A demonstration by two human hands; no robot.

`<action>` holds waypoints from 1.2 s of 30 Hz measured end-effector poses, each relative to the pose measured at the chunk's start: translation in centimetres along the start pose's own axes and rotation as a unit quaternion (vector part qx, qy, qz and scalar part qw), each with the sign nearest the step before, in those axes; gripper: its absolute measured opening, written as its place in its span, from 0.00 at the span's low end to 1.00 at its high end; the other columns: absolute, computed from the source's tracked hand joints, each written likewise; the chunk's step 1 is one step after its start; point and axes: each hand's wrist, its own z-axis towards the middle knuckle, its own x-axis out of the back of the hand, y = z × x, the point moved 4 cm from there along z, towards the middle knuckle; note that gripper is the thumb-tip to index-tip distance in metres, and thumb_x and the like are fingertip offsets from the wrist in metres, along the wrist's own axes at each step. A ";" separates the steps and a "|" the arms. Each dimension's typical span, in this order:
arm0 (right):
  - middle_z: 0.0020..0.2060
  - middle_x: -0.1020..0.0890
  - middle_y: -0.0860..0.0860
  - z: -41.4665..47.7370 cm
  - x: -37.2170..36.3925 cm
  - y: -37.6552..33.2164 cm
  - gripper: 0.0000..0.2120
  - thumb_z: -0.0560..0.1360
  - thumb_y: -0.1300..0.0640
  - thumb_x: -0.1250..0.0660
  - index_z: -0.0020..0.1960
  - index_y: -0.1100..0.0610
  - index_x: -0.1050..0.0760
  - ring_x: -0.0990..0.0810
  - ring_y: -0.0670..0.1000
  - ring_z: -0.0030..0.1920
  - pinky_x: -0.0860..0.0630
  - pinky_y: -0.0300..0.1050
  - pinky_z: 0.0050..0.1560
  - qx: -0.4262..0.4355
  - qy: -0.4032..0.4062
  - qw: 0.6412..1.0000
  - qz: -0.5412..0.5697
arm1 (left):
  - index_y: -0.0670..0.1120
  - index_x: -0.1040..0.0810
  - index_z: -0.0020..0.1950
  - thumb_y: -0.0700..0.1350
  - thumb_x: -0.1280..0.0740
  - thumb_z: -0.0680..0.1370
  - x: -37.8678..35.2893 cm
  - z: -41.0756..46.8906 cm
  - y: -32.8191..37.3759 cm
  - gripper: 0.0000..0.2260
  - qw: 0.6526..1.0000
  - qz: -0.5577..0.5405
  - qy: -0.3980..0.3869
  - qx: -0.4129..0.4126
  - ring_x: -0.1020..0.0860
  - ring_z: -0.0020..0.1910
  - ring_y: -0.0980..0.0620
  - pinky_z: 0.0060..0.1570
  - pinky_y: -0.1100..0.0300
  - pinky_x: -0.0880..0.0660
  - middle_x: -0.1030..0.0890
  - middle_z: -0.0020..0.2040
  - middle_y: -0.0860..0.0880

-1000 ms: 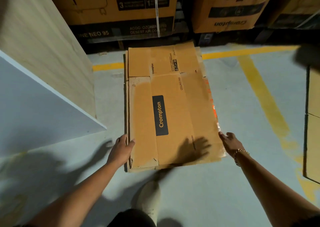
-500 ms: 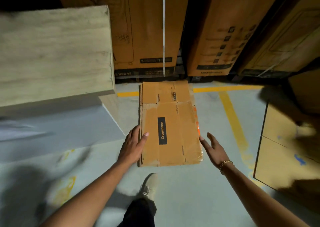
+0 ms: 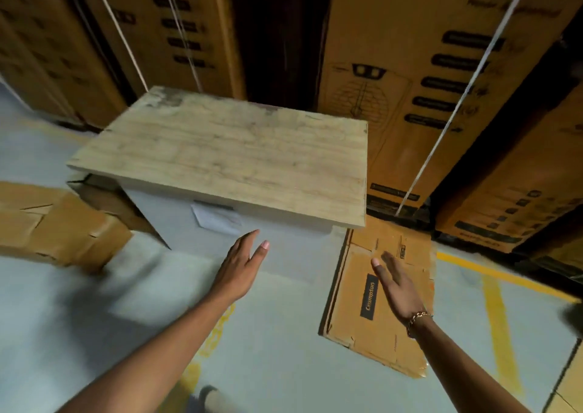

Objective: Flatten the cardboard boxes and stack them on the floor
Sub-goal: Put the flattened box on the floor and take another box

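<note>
A stack of flattened brown cardboard boxes (image 3: 356,314) with a black Crompton label lies flat on the grey floor at the right. My right hand (image 3: 396,281) hovers above it, fingers spread, holding nothing. My left hand (image 3: 241,269) is raised in front of the white cabinet, open and empty, well clear of the stack. An unflattened, crumpled cardboard box (image 3: 53,226) sits on the floor at the far left, partly blurred.
A white cabinet with a wooden top (image 3: 233,150) stands just ahead, its right corner overhanging the stack's far end. Tall strapped Crompton cartons (image 3: 426,74) line the back. Yellow floor lines (image 3: 498,318) run at the right. My shoe (image 3: 209,398) shows at the bottom.
Both hands have lifted off the stack's near edge and opened. My view has risen and swung left, so the stack now lies at the right and the left-hand box has come into view.
</note>
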 end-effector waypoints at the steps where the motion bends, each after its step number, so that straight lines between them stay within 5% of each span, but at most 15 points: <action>1: 0.76 0.38 0.47 0.2 -2.1 -2.9 0.49 0.64 0.23 0.51 0.78 0.49 0.43 0.38 0.52 0.75 0.41 0.47 0.67 0.020 -0.013 1.000 -0.004 | 0.55 0.38 0.77 0.61 0.45 0.82 2.9 0.2 -1.1 0.25 1.000 -0.006 0.016 0.004 0.39 0.75 0.54 0.73 0.55 0.41 0.37 0.77 0.54; 6: 0.76 0.37 0.48 2.4 -14.3 -15.4 0.50 0.64 0.20 0.52 0.78 0.46 0.44 0.36 0.54 0.74 0.38 0.56 0.71 0.084 -0.070 0.994 -0.032 | 0.55 0.39 0.77 0.63 0.45 0.81 16.6 1.1 -8.2 0.26 0.996 -0.020 0.075 0.030 0.40 0.76 0.55 0.74 0.55 0.42 0.37 0.76 0.55; 17: 0.75 0.35 0.44 6.2 -37.4 -35.9 0.46 0.66 0.22 0.48 0.77 0.46 0.40 0.35 0.49 0.73 0.38 0.49 0.70 0.166 -0.189 0.967 -0.023 | 0.58 0.32 0.72 0.78 0.51 0.69 39.1 1.5 -23.9 0.39 0.966 -0.068 0.217 0.121 0.33 0.72 0.52 0.71 0.47 0.37 0.30 0.72 0.56; 23: 0.74 0.33 0.47 10.3 -49.4 -43.7 0.41 0.70 0.27 0.46 0.76 0.49 0.39 0.33 0.51 0.72 0.38 0.48 0.69 0.180 -0.243 0.953 -0.031 | 0.52 0.27 0.68 0.59 0.42 0.82 47.6 4.4 -31.3 0.19 0.953 -0.070 0.252 0.154 0.29 0.66 0.50 0.64 0.56 0.34 0.27 0.67 0.50; 29: 0.75 0.34 0.49 15.6 -62.0 -50.7 0.33 0.78 0.35 0.44 0.77 0.51 0.39 0.33 0.53 0.72 0.40 0.42 0.63 0.190 -0.302 0.932 -0.065 | 0.57 0.30 0.70 0.70 0.46 0.77 55.9 9.2 -39.3 0.27 0.938 -0.097 0.257 0.212 0.29 0.66 0.52 0.63 0.52 0.31 0.29 0.69 0.55; 36: 0.72 0.29 0.50 19.1 -75.0 -58.9 0.29 0.78 0.37 0.41 0.74 0.49 0.35 0.31 0.54 0.70 0.37 0.44 0.63 0.159 -0.361 0.913 -0.106 | 0.61 0.31 0.60 0.60 0.41 0.81 63.8 13.6 -46.9 0.10 0.920 -0.134 0.284 0.236 0.30 0.60 0.57 0.57 0.60 0.36 0.30 0.59 0.58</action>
